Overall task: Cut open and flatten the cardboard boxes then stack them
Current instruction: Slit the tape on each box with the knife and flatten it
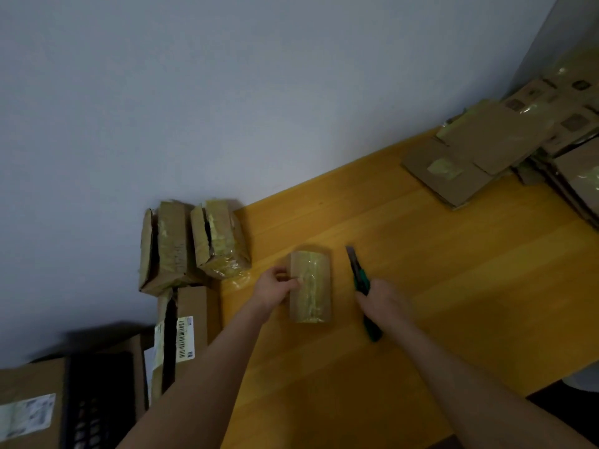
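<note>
Box at the centre of things: the small taped box [311, 286] lies flat on the yellow wooden table [437, 270], closed, with shiny tape running over its top face. My left hand [277, 284] grips its left edge, the thumb pressed on the top face and the other fingers curled round the side.

My right hand [381, 298] is just to the right of the box and does not touch it. Its fingers are wrapped tight round the handle of a green utility knife [359, 277]. The blade is out and points away from me, roughly parallel to the box's long side. The butt of the handle sticks out below my palm. Whether the blade tip touches the wood I cannot tell.

Past my left hand, at the table's far left edge, two taped boxes [194, 244] stand side by side against the grey wall [227, 92], each with a dark split along one seam. Nearer to me sits a longer barcode-labelled box [189, 332], also gaping along a seam. At the lower left is a large carton [29, 406] with a white label, and beside it something black and blurred. Well apart, at the far right corner, flattened cardboard [470, 157] lies in an overlapping pile.
</note>
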Available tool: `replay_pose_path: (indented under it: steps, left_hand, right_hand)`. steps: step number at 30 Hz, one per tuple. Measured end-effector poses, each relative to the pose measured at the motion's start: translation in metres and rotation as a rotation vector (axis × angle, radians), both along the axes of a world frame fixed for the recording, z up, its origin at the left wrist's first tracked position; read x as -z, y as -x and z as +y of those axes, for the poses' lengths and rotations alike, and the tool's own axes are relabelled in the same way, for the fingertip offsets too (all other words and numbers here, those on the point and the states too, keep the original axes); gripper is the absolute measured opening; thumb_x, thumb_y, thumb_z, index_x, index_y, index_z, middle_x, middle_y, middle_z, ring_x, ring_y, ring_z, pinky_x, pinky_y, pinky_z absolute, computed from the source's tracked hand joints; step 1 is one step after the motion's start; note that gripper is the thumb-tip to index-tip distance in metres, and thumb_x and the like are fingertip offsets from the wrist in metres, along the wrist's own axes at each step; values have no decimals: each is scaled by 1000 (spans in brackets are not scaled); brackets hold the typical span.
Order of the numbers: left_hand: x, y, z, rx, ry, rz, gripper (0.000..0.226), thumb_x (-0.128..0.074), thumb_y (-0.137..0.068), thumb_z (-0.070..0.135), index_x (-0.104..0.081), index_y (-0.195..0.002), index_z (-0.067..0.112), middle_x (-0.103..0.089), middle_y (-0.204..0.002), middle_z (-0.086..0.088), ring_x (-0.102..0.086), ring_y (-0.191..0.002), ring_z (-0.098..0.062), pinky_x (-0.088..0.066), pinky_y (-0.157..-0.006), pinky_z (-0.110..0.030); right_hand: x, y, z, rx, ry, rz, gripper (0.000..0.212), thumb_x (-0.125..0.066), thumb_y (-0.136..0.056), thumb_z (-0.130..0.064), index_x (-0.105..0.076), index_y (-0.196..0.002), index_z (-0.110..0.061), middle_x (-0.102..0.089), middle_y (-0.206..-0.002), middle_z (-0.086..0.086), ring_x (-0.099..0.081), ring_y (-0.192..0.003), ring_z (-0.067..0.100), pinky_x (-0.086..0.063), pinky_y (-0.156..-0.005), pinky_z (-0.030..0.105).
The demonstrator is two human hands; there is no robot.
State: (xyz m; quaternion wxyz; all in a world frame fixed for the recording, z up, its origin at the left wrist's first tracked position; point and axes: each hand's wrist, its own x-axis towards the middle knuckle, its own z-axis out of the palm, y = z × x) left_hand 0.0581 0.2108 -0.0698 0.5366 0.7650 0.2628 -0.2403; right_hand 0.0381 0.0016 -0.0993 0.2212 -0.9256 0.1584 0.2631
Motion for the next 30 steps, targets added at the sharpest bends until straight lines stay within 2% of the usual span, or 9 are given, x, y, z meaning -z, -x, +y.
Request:
replay_pose_path:
  steps: [3,6,9,11,14,16,18,23,30]
  left_hand:
    - [-5,-4,0,-38,-10,-69,32,-68,-87,8,-56,-117,10,-64,-117,-14,-63,-105,-30,-53,-91,-44]
    - [-10,-8,4,-49,-69,-128,43,-69,-86,8,-55,-127,7,-65,-117,-10,-64,-103,-28,-53,-93,-44]
    - [-12,-6,6,-39,-114,-161,59,-70,-85,7,-46,-140,7,-61,-126,-10,-62,-107,-30,-51,-95,-47]
    - [-12,-3,5,-42,-133,-172,57,-69,-86,5,-47,-139,7,-61,-126,-11,-62,-108,-30,-51,-96,-47]
    - [-11,-4,6,-47,-173,-181,51,-73,-83,9,-55,-132,8,-64,-123,-10,-63,-108,-28,-51,-95,-45]
    - [-11,-4,6,-37,-193,-175,50,-74,-83,11,-58,-129,8,-65,-122,-9,-63,-108,-28,-52,-95,-44]
    - [-10,-4,6,-32,-209,-172,50,-74,-82,13,-58,-129,9,-66,-121,-8,-63,-108,-27,-51,-96,-44]
    - [-9,-2,8,-15,-227,-177,48,-74,-83,15,-58,-127,10,-66,-119,-8,-64,-105,-27,-53,-93,-45]
    - [-10,0,6,59,-318,-220,45,-73,-84,18,-59,-126,9,-66,-119,-8,-63,-106,-26,-52,-93,-40]
  right_hand:
    - [-11,-2,12,9,-213,-85,33,-53,-96,-40,-57,-116,-15,-63,-96,-2,-61,-83,16,-55,-68,31]
    - [-31,-3,24,37,-395,-172,36,-55,-95,-36,-53,-125,-16,-60,-103,-3,-55,-87,14,-52,-72,28]
    - [-43,2,32,38,-446,-182,38,-51,-98,-30,-48,-133,-15,-58,-105,0,-58,-94,18,-54,-78,33]
    - [-48,9,35,-42,-417,-152,42,-50,-98,-26,-42,-139,-15,-60,-112,4,-60,-97,21,-56,-77,33]
    - [-58,20,38,-180,-291,-203,55,-52,-97,-33,-31,-146,-23,-63,-112,2,-63,-90,18,-53,-61,25]
    - [-65,24,40,-257,-167,-245,61,-48,-97,-41,-22,-150,-26,-63,-115,0,-61,-84,14,-39,-48,17]
    - [-73,26,44,-313,-93,-266,63,-45,-98,-43,-17,-152,-27,-63,-109,-2,-54,-74,10,-30,-44,15]
    - [-80,23,56,-441,50,-292,57,-40,-99,-44,-20,-151,-30,-66,-100,0,-59,-78,16,-41,-57,26]
    - [-88,17,67,-540,228,-257,54,-41,-100,-35,-23,-150,-26,-57,-79,-1,-57,-71,19,-46,-57,30]
